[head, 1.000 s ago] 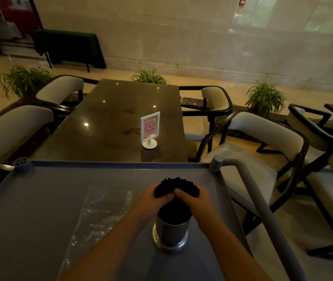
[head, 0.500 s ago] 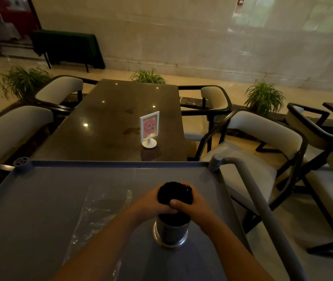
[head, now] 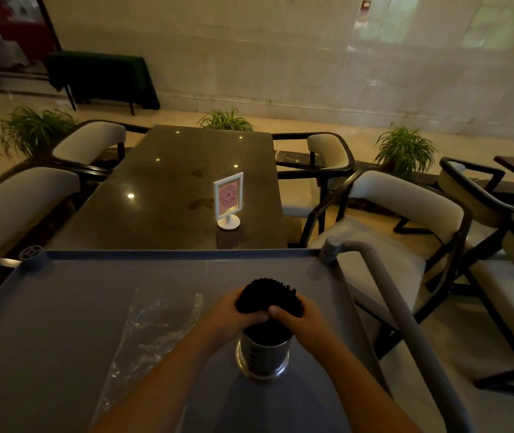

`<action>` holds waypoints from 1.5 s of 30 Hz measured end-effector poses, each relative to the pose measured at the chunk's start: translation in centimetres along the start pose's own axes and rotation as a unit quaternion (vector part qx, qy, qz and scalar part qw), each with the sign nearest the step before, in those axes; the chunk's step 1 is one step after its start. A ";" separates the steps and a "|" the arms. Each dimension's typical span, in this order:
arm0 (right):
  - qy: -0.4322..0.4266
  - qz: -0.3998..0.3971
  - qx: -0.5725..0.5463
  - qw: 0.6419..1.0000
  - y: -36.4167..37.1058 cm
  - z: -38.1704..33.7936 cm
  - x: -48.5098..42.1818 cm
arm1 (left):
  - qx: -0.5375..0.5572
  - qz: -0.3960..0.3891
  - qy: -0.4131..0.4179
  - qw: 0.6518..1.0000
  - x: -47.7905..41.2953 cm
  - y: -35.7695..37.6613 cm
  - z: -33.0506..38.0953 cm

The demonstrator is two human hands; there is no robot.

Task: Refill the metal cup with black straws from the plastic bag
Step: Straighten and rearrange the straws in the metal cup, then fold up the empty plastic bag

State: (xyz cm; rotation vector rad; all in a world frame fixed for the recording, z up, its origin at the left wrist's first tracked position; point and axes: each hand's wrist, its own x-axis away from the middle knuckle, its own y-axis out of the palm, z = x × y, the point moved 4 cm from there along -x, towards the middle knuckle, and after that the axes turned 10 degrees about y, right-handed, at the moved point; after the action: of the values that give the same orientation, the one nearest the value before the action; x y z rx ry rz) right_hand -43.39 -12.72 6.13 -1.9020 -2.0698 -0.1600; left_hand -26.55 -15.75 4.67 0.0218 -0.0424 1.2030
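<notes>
metal cup (head: 262, 354): polished steel, bright sheen at the flared base, dark slots down the wall. black straws (head: 268, 296): matt black plastic. plastic bag (head: 155, 326): thin clear film, crinkled, faint glints. cart tray (head: 62, 307): grey plastic, matt. cart handle (head: 399, 307): grey, ribbed. table (head: 171, 189): dark, glossy, stone-like, mirrors the lights. sign holder (head: 228, 198): smooth white plastic, pink paper insert. chairs (head: 405, 198): pale matt upholstery, dark frames. floor (head: 327, 123): pale, polished.
</notes>
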 end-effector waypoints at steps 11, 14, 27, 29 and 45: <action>-0.028 0.000 0.146 0.989 -2.4 -2.7 0.7 | 0.061 0.013 0.025 0.998 2.4 -2.9 3.4; -0.092 0.070 0.171 0.979 -2.2 -5.6 1.3 | 0.038 0.071 0.059 0.995 3.8 -4.3 6.1; -0.114 -0.050 0.067 0.990 14.0 -9.2 5.1 | -0.130 0.150 0.096 0.975 10.0 -13.7 7.2; -0.023 -0.054 0.079 0.995 17.3 -6.3 3.3 | -0.151 0.141 0.053 0.977 10.4 -16.1 4.4; 0.284 0.087 0.226 0.928 20.7 7.0 -1.4 | -0.237 0.069 -0.230 0.941 12.4 -23.1 -11.2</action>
State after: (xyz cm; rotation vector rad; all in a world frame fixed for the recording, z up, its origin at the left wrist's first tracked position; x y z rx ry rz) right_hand -24.05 -9.84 -3.66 -1.5125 -1.4000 -0.1512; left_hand -0.28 -12.06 -5.84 -0.1256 -0.7534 1.2802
